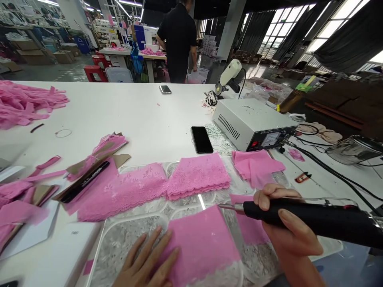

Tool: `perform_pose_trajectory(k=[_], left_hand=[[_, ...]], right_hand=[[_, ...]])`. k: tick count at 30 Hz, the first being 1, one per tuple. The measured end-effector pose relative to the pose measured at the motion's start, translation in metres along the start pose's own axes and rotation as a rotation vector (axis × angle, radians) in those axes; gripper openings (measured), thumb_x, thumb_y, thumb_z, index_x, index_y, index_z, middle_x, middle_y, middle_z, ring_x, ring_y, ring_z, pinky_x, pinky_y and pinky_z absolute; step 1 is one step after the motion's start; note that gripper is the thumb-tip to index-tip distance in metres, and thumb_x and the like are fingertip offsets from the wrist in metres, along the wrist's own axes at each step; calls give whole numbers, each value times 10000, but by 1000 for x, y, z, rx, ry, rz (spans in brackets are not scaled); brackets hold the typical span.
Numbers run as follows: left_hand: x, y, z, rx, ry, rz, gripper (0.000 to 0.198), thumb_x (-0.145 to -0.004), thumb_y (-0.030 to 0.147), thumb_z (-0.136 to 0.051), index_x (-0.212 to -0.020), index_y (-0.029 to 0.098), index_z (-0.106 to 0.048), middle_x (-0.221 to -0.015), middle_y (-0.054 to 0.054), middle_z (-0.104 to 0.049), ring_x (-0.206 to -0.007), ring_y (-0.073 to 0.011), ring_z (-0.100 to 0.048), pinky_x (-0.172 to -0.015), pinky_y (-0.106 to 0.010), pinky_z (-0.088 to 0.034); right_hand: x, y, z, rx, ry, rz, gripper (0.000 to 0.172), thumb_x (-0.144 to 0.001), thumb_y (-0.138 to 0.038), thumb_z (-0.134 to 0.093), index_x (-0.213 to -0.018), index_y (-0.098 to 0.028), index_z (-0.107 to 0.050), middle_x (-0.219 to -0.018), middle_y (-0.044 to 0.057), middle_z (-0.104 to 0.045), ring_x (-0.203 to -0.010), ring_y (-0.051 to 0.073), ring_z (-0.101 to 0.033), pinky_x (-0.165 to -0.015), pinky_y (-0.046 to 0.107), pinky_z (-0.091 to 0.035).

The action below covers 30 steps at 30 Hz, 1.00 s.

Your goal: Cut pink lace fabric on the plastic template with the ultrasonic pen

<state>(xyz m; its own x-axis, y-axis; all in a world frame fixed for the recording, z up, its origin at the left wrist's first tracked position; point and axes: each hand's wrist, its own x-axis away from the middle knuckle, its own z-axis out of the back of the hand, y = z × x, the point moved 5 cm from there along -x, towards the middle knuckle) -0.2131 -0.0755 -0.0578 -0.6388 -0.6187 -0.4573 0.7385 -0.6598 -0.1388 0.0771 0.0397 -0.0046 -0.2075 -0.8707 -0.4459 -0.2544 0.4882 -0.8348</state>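
My left hand [149,261] lies flat with fingers spread, its fingertips on the left edge of a smooth pink fabric piece [206,247]. My right hand [289,223] is closed round a black corded handpiece [305,217] with a thin metal tip. The tip points left, at the upper right corner of that fabric; whether it touches I cannot tell. Under the fabric is a grey marbled board [125,235]. Behind it lie stacked pink lace pieces [199,175] and a longer lace stack [128,191]. More plain pink pieces [257,165] lie at the right, one partly behind the handpiece.
A grey power box [251,119] with cables stands at the back right, beside a black phone [202,139]. Pink strips [26,103] are heaped at the far left. An orange-handled small tool [303,177] and a glass jar [354,149] sit right. A person [178,40] stands beyond the table.
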Motion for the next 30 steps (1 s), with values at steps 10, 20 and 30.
perform_pose_trajectory(k=[10,20,30], left_hand=[[4,0,-4,-13,18,19,315,-1009,361,-499,-1296,314,-618,-1397,-1,-584,-1428,-226,-373,-1228,-416,-179],[3,-1,-3,1,18,4,325,-1025,386,-455,-1285,305,-634,-1370,-16,-606,-1440,-238,-349,-1232,-430,-143],[1,-3,-3,1,6,-14,326,-1025,354,-452,-1296,304,-626,-1360,-21,-612,-1451,-233,-327,-1230,-414,-145]], right_hand=[[0,0,-3,-1,-29,9,141,-776,-265,-649,-889,-186,-679,-896,35,-576,-602,121,-527,-602,342,-465],[-2,3,-2,34,-41,21,90,-779,-256,-653,-845,-199,-675,-838,34,-584,-582,132,-525,-569,352,-488],[0,-6,1,34,-14,-1,114,-783,-282,-639,-866,-211,-673,-859,27,-555,-590,123,-497,-587,344,-471]])
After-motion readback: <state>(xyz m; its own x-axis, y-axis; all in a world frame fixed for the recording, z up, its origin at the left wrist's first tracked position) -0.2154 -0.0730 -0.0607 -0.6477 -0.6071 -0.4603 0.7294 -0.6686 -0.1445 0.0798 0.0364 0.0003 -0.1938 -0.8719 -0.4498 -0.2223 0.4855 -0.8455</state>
